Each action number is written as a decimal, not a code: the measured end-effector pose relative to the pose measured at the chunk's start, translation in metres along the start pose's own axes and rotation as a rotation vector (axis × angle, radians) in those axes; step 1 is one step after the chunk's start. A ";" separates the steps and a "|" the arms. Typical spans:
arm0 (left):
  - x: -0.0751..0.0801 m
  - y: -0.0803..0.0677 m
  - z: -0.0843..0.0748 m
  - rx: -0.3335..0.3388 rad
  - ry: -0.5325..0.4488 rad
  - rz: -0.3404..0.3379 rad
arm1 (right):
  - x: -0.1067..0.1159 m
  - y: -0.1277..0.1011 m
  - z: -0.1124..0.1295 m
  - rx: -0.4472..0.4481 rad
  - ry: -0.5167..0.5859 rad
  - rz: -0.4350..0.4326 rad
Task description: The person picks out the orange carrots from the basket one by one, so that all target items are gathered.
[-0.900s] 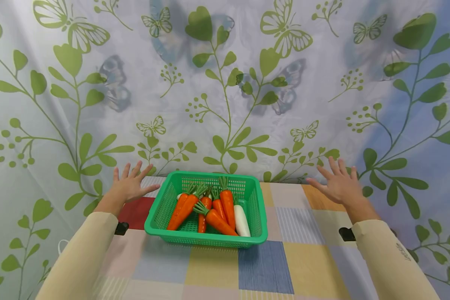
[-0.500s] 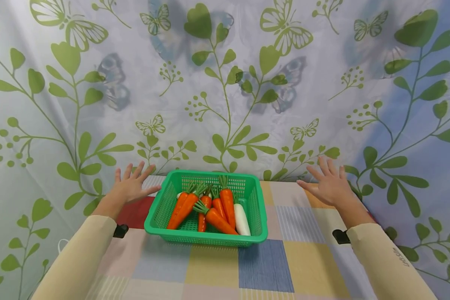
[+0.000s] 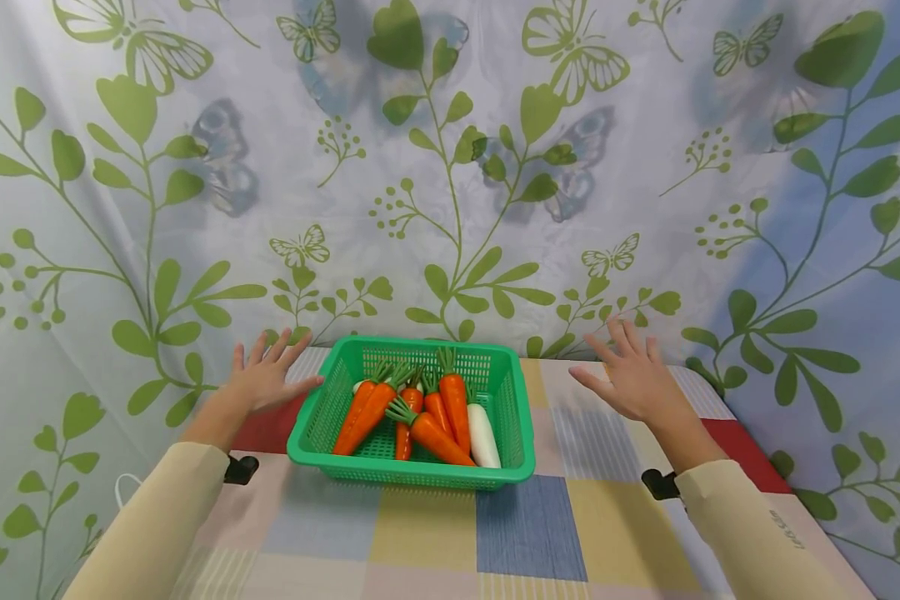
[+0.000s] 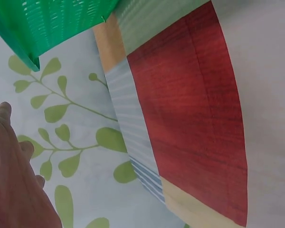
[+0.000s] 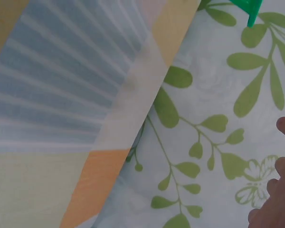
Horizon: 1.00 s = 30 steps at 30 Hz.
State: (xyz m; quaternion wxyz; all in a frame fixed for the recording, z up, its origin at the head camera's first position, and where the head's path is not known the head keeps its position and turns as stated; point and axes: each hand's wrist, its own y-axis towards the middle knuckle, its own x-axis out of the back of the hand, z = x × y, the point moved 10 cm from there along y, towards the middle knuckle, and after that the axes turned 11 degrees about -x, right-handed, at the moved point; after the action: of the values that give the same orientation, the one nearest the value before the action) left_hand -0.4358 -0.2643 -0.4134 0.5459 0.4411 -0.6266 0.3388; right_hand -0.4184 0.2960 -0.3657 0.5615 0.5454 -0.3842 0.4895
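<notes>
both hands closing in on the green basket

left hand and right hand, fingers spread and holding nothing, have drifted nearer the basket of carrots on the checked tablecloth.

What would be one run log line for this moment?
left hand: open, beside basket | right hand: open, apart | carrots: inside basket

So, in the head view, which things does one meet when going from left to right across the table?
Left hand → green basket → orange carrots → white radish → right hand. Both hands are open and hold nothing; the carrots and the radish lie inside the basket.
</notes>
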 end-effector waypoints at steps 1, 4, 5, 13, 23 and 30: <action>0.000 -0.001 -0.001 -0.001 0.001 -0.003 | 0.000 -0.001 0.004 0.007 0.010 -0.002; -0.002 -0.004 -0.003 -0.009 -0.002 -0.016 | -0.003 -0.003 0.015 0.021 0.029 -0.005; -0.002 -0.004 -0.003 -0.012 -0.001 -0.021 | -0.004 -0.004 0.018 0.026 0.034 -0.006; -0.003 -0.011 -0.015 -0.039 -0.049 -0.070 | -0.010 -0.009 0.046 0.065 0.087 -0.009; -0.011 -0.014 -0.024 -0.098 -0.173 -0.129 | -0.012 -0.019 0.088 0.159 0.233 -0.061; -0.013 -0.015 -0.029 -0.163 -0.279 -0.201 | -0.014 -0.020 0.107 0.177 0.342 -0.048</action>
State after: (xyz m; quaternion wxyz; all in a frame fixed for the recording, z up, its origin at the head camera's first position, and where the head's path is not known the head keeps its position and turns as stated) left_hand -0.4109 -0.2414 -0.4215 0.5189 0.4983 -0.6744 0.1664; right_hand -0.3912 0.1899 -0.3722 0.5800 0.5107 -0.2252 0.5934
